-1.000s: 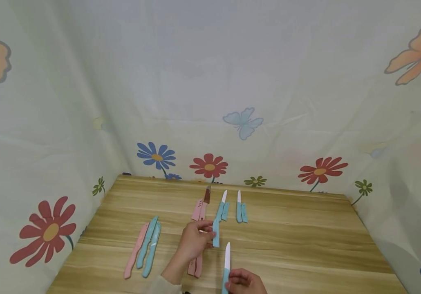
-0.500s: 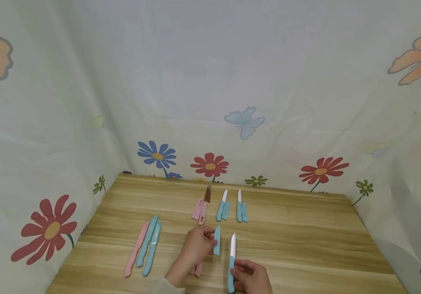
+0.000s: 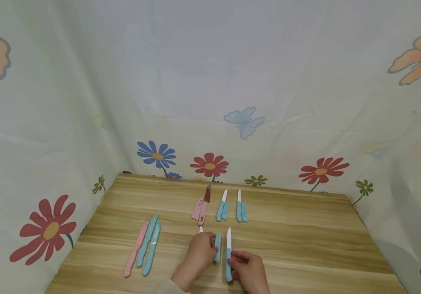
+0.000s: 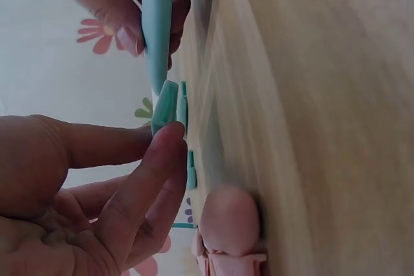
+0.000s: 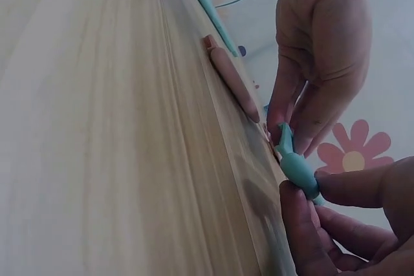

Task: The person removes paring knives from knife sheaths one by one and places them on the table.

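My left hand (image 3: 200, 252) pinches a teal blade cover (image 3: 218, 248) between thumb and fingers, just above the table. Beside it on the right, my right hand (image 3: 250, 269) grips the teal handle of a small knife (image 3: 229, 261), its white blade pointing away from me. Cover and knife stand side by side, a narrow gap apart in the head view. From the left wrist, the cover (image 4: 165, 105) appears close to the end of the knife handle (image 4: 156, 30). A white blade tip (image 3: 201, 229) shows past my left hand, which hides what lies beneath it.
Farther back lie a pink knife (image 3: 202, 212) with its pink cover (image 3: 197, 209), and two teal knives (image 3: 220, 211), (image 3: 239, 211) each beside a teal cover. At left rest a pink knife (image 3: 135, 250) and two teal knives (image 3: 147, 241), (image 3: 152, 250), covered. Patterned cloth (image 3: 181, 81) surrounds the wooden table (image 3: 298, 237).
My left hand has come nearer to me and slightly right with the cover. My right hand has moved forward with the knife, so the two now lie nearly level.
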A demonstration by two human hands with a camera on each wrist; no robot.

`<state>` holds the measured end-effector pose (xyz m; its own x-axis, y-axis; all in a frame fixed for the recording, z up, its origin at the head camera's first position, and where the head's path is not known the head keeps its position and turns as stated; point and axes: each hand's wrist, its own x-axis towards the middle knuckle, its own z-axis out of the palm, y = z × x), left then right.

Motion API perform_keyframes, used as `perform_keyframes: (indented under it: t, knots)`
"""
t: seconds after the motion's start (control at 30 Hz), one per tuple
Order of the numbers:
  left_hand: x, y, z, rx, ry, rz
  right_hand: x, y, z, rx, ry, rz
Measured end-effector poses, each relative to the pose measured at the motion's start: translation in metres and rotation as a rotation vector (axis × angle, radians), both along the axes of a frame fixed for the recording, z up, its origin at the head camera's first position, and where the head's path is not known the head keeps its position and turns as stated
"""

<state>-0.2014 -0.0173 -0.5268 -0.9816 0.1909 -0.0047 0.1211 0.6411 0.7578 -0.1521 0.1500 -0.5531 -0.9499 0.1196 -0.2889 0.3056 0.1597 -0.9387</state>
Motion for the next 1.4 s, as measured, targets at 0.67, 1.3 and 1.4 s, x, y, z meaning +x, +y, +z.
perform_keyframes:
  t: [0.67,1.3,1.4]
  knots:
    - [0.0,0.011,-0.02,-0.171,0.075,-0.026,-0.017,-0.015,-0.001,0.32,0.19,0.005]
    - [0.008,0.014,-0.022,-0.253,0.147,-0.008,-0.022,-0.02,-0.008,0.51,0.196,0.003]
    - [0.008,0.015,-0.022,-0.267,0.167,-0.006,-0.022,-0.021,-0.008,0.506,0.198,0.001]
